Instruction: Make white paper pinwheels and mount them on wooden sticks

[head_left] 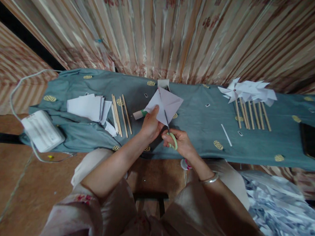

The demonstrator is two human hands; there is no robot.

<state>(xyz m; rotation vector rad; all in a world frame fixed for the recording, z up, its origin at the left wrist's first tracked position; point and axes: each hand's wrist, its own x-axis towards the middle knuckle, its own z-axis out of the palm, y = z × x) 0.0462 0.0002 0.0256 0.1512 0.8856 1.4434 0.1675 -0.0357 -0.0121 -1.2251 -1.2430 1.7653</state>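
My left hand (151,124) pinches a creased square sheet of white paper (171,101) by its near side, thumb on top. In my right hand (181,141) are scissors (174,141) with light green handles, my fingers in the loops. Their dark blades lie along the paper's diagonal crease, at its near corner. Behind the sheet, a tube with a green band (139,114) is partly hidden. Wooden sticks (123,117) lie left of my left hand. Off to the right of my right hand lies a thin white strip (226,135).
Cut white paper (85,106) is stacked at the left, near a white power strip (43,132) with a cable. Several paper pinwheels on sticks (252,93) lie at the right, beside a dark phone (313,142). A heap of folded paper (287,213) sits below the table's right end.
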